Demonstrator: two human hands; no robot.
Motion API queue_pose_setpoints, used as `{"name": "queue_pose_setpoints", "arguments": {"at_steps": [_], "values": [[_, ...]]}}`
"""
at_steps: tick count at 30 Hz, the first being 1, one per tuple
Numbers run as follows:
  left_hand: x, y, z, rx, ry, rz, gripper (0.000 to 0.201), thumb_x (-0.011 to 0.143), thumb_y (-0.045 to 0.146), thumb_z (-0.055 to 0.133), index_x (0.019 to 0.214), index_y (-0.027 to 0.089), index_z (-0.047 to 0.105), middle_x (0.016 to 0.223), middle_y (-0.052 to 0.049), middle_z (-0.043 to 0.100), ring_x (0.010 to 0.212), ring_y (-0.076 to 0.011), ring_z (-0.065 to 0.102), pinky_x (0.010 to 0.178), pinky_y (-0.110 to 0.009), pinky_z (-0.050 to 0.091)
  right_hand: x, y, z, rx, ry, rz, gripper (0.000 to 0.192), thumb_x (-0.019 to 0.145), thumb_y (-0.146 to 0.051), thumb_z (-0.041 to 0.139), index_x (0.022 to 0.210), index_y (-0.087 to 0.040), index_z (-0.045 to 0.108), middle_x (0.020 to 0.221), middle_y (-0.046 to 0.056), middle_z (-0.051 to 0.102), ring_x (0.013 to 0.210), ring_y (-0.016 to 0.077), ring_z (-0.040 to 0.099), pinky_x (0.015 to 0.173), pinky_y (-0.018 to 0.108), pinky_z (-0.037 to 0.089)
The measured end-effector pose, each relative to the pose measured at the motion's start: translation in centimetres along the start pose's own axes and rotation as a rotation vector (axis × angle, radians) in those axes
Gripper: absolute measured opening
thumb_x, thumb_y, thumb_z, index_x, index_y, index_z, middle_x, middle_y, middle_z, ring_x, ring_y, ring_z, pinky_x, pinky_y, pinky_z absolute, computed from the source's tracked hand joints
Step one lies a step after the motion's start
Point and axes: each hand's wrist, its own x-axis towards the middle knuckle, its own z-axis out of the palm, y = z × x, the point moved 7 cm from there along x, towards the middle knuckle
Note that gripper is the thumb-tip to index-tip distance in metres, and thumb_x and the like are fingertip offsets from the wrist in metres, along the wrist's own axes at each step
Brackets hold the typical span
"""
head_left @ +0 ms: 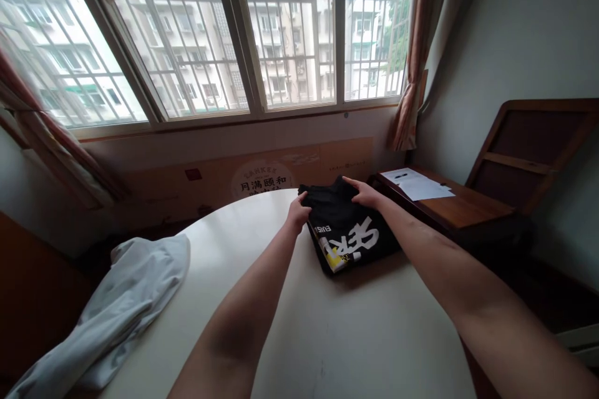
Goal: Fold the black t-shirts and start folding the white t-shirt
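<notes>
A black T-shirt (346,215) with white lettering and a yellow patch lies folded into a compact stack on the white round table (299,324). At its far left corner my left hand (298,213) grips the cloth, with the fingers closed on the edge. My right hand (367,193) holds the far right corner by the collar end, thumb on top; some of its fingers are hidden behind the cloth. The lower layers of the fold show along the near left side.
Pale grey cloth (135,287) drapes over the table's left edge. Beyond the right side stands a wooden side table (477,202) with white papers (416,186), beside a wooden-framed panel (533,143). A printed cardboard sheet (210,181) leans under the barred window (290,43).
</notes>
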Motion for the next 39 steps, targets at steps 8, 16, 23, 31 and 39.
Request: {"name": "queue_pose_setpoints", "arguments": {"at_steps": [8, 16, 23, 31, 39], "values": [[-0.7, 1.3, -0.9, 0.434, 0.106, 0.077, 0.069, 0.068, -0.012, 0.063, 0.135, 0.002, 0.062, 0.159, -0.026, 0.023, 0.148, -0.0425, 0.019, 0.124, -0.049, 0.017, -1.6, 0.0, -0.6, -0.551, 0.145, 0.064, 0.082, 0.075, 0.001, 0.055, 0.155, -0.016, 0.043, 0.161, 0.017, 0.031, 0.146, 0.0373, 0.036, 0.12, 0.053, 0.029], [-12.1, 2.0, 5.5, 1.172, -0.37, 0.363, 0.051, 0.106, 0.041, 0.05, 0.15, 0.016, 0.051, 0.16, -0.014, 0.03, 0.15, -0.0322, 0.023, 0.123, -0.053, 0.018, -6.2, 0.0, 6.3, -0.846, -0.2, -0.03, 0.056, 0.103, -0.043, 0.038, 0.157, -0.033, 0.036, 0.163, 0.002, 0.029, 0.153, 0.0251, 0.025, 0.124, 0.052, 0.018], [-23.9, 2.9, 5.2, 1.087, -0.825, 0.471, 0.064, 0.107, 0.049, 0.043, 0.158, 0.011, 0.035, 0.162, -0.016, 0.022, 0.152, -0.0323, 0.015, 0.124, -0.051, 0.019, -6.4, -0.3, 6.0, -0.867, -0.049, 0.175, 0.063, 0.103, -0.051, 0.033, 0.159, -0.022, 0.034, 0.164, 0.011, 0.025, 0.153, 0.0359, 0.02, 0.121, 0.061, 0.009], [-30.0, 6.8, -2.3, 1.075, -0.795, 0.497, 0.011, 0.095, 0.023, 0.058, 0.101, 0.019, 0.066, 0.111, -0.004, 0.065, 0.1, -0.0229, 0.062, 0.09, -0.033, 0.051, -13.4, -9.9, 12.8, -0.4, 0.009, -0.033, 0.067, 0.085, -0.013, 0.059, 0.151, -0.019, 0.049, 0.167, 0.009, 0.015, 0.157, 0.0258, -0.005, 0.121, 0.047, -0.019], [-27.8, 3.4, -11.3, 1.408, -0.39, 0.004, 0.034, 0.101, 0.038, 0.048, 0.095, 0.014, 0.072, 0.098, -0.014, 0.069, 0.095, -0.0347, 0.066, 0.077, -0.043, 0.049, -18.9, -12.7, 23.6, 0.537, -0.106, 0.222, 0.046, 0.092, -0.028, 0.045, 0.136, -0.016, 0.045, 0.139, 0.018, 0.055, 0.116, 0.0185, 0.065, 0.099, 0.036, 0.054]]}}
